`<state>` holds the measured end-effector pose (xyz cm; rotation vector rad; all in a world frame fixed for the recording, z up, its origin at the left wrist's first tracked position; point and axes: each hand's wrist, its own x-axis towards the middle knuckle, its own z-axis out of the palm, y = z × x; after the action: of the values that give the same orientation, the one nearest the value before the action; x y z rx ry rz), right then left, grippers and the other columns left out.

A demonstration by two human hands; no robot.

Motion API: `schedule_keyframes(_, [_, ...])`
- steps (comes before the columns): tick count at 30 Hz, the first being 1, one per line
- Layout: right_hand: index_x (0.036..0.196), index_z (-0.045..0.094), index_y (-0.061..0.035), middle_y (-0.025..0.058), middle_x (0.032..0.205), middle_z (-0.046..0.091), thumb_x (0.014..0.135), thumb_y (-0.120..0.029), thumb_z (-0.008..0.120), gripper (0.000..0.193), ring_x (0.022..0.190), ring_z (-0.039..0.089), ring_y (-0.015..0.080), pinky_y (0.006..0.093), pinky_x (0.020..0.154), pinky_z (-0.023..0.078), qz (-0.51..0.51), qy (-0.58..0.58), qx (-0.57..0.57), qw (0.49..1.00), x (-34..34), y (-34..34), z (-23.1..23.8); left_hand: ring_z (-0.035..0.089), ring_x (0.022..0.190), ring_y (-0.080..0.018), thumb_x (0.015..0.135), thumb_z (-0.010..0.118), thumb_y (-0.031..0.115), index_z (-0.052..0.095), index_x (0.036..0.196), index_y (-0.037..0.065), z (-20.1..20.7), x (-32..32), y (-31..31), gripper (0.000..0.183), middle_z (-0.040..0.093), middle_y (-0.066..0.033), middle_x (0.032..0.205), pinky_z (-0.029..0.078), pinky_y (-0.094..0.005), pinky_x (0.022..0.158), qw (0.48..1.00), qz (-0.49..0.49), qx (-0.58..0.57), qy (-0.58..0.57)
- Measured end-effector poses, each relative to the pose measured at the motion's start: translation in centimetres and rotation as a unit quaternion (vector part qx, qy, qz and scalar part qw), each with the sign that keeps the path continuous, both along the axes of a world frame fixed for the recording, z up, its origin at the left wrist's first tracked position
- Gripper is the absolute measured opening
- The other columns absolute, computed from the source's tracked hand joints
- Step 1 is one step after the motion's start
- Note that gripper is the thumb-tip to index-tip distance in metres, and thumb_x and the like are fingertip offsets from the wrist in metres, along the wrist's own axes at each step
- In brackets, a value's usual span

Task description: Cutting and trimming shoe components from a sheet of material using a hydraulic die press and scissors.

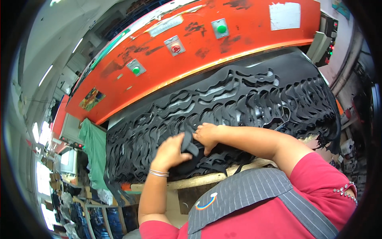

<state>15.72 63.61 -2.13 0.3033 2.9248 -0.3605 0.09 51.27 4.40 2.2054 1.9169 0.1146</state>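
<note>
A large black sheet, cut into rows of wavy strips and curved pieces, covers the bed of an orange press. My left hand is closed around a small stack of curved black cut pieces, its thumb on the near side. Just to the right, my right hand lies on the cut sheet with its fingers curled down over black pieces and its thumb pointing toward me. Its fingertips are partly lost among the dark pieces.
Along the press front sit two green buttons and a red button. A pale wooden edge runs along the near side. Green cloth hangs at the left. Loose strips droop over the right end.
</note>
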Motion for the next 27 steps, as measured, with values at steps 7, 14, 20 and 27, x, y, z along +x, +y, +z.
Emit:
schedule_keyframes(7, [0.135,0.042,0.0007,0.0172,0.118,0.061,0.052,-0.041,0.085,0.103,0.119,0.05,0.0316,0.0405,0.104,0.033,0.011,0.035,-0.01,0.999,0.3,2.2,-0.8,0.051,0.099,-0.0412,0.059,0.07,0.017,0.049,0.122,-0.005,-5.9,-1.2,-0.9,0.07,0.055,-0.0245,0.102,0.044,-0.044,0.087,0.993,0.068,0.041,-0.086])
schedule_keyframes(14, [0.134,0.042,-0.0016,0.0173,0.125,0.056,0.055,-0.047,0.083,0.1,0.122,0.047,0.0318,0.0431,0.105,0.03,0.006,0.042,0.039,0.998,2.3,2.5,-1.5,0.05,0.093,-0.0422,0.053,0.069,0.014,0.051,0.112,-0.004,-5.5,1.9,-0.7,0.064,0.053,-0.0212,0.094,0.043,-0.0456,0.083,0.997,0.034,0.064,-0.007])
schedule_keyframes(20, [0.133,0.043,0.0,0.0166,0.118,0.058,0.054,-0.043,0.083,0.098,0.115,0.052,0.0297,0.0426,0.104,0.031,0.012,0.121,0.097,0.988,2.9,0.8,-1.9,0.054,0.09,-0.0442,0.058,0.066,0.015,0.051,0.109,-0.005,-6.9,-2.1,-3.3,0.057,0.055,-0.0246,0.091,0.045,-0.0442,0.078,0.982,0.09,0.156,-0.046])
schedule_keyframes(27, [0.113,0.053,-0.0013,0.0092,0.09,0.061,0.068,-0.032,0.067,0.055,0.091,0.058,0.0256,0.0405,0.088,0.04,0.06,0.322,0.211,0.921,1.6,-1.4,-2.6,0.047,0.122,-0.037,0.083,0.058,0.009,0.024,0.137,-0.012,6.4,-4.5,-6.7,0.067,0.045,-0.0272,0.134,0.035,-0.0427,0.105,0.917,0.048,0.384,-0.094])
